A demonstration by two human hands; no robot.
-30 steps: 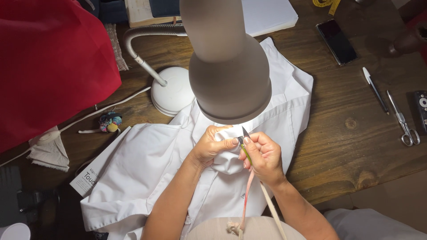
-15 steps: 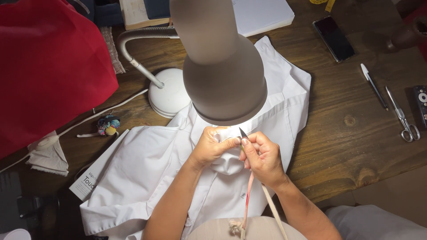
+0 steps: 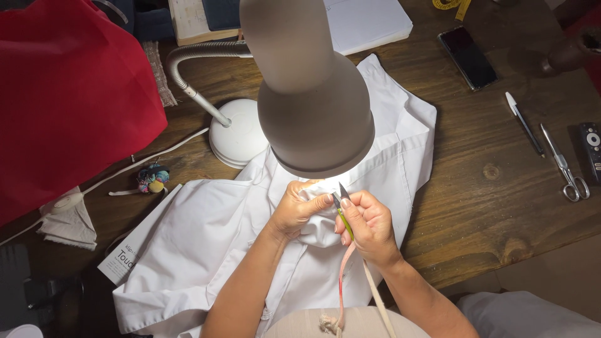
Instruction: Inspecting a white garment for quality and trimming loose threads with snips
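Note:
A white shirt (image 3: pixel 206 250) lies spread on the wooden table (image 3: pixel 488 188) under a grey desk lamp (image 3: pixel 307 94). My left hand (image 3: pixel 299 209) pinches a bunched fold of the shirt just below the lamp shade. My right hand (image 3: pixel 370 226) holds small thread snips (image 3: pixel 343 206) with a yellow-green handle, the dark tip pointing up beside the left fingertips. A pink cord and a beige cord (image 3: pixel 341 281) hang from the right hand toward my lap.
Red fabric (image 3: pixel 69 94) fills the left. The lamp's white base (image 3: pixel 238 134) sits behind the shirt. On the right lie a phone (image 3: pixel 467 57), a pen (image 3: pixel 524 124), scissors (image 3: pixel 565 164) and a remote (image 3: pixel 590 143). A colourful small ball (image 3: pixel 152 179) and a paper pad (image 3: pixel 366 22) are also on the table.
Both hands have stayed at the same fold of the shirt. The view shifted slightly; the snips' tip remains next to the left fingers.

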